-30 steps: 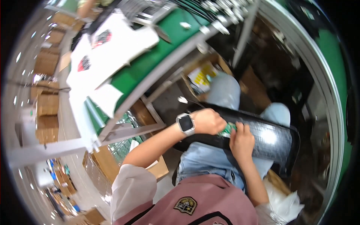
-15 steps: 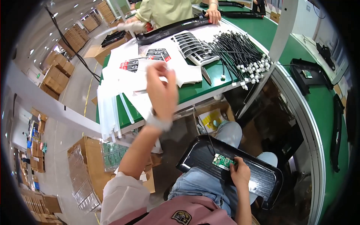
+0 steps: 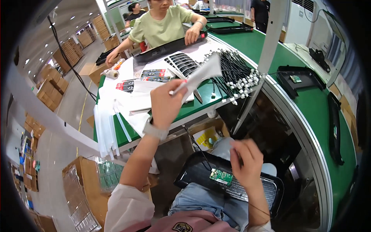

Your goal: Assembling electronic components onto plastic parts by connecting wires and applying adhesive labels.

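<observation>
My left hand is raised over the near edge of the green table, its fingers closed on a thin white sheet that is slightly blurred. Across my lap lies a black plastic housing, shaped like a long shallow tray. On it rests a green circuit board with a dark cable running from its upper left corner. My right hand hovers above the housing's right half, thumb and fingers apart, and nothing shows in it.
Black cables with white connectors lie heaped on the table, beside printed label sheets and translucent strips. Across it, a co-worker handles a long black part. A metal post stands right; an open carton sits lower left.
My left hand has picked up a white sheet from the table. My right hand has lifted off the circuit board. The co-worker's arm has moved left, and the view has tilted up.
</observation>
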Demonstrator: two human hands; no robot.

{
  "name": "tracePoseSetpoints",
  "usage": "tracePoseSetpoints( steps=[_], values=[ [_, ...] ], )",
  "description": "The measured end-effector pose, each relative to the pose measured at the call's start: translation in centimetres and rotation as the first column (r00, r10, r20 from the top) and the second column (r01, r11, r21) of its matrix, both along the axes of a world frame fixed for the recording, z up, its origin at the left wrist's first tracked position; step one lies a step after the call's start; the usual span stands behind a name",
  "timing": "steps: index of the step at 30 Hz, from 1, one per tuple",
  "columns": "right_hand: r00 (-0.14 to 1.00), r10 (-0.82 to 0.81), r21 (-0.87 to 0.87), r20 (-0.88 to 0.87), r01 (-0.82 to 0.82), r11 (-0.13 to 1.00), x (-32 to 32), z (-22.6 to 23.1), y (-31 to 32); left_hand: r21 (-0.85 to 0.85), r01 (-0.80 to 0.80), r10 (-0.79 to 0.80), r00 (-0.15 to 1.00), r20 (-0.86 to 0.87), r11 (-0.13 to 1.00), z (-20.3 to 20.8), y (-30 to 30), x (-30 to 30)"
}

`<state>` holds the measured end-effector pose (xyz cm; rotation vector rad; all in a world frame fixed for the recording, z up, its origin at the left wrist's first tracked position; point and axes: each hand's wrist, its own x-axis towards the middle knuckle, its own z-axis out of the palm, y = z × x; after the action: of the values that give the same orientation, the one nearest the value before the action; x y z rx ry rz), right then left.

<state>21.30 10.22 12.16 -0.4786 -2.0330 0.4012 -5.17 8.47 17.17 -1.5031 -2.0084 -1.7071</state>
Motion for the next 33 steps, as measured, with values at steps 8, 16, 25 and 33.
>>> tracePoseSetpoints(
  steps=[8, 16, 25, 33],
  values=[
    [0.993, 0.014, 0.374, 0.114, -0.056, 0.926, -2.6, 6.2, 1.7, -0.184, 0.293, -0.332, 0.914, -0.234, 0.938, 2.5, -5.5, 6.8],
    [0.993, 0.115, 0.230, 0.030, -0.119, 0.966, -2.2, 4.5, 1.3, -0.336, 0.359, -0.483, 0.755, -0.444, 0.871, 1.6, -5.9, 7.5],
    [0.945, 0.328, -0.478, 0.014, -0.282, 0.832, -1.5, 3.5, 1.2, -0.399, 0.385, -0.544, 0.707, -0.453, 0.832, 0.6, -6.6, 7.8],
    [0.927, 0.374, -0.545, 0.043, -0.292, 0.786, -0.8, 3.6, 0.7, -0.449, 0.346, -0.527, 0.757, -0.385, 0.824, 0.6, -6.8, 7.8]
  ],
)
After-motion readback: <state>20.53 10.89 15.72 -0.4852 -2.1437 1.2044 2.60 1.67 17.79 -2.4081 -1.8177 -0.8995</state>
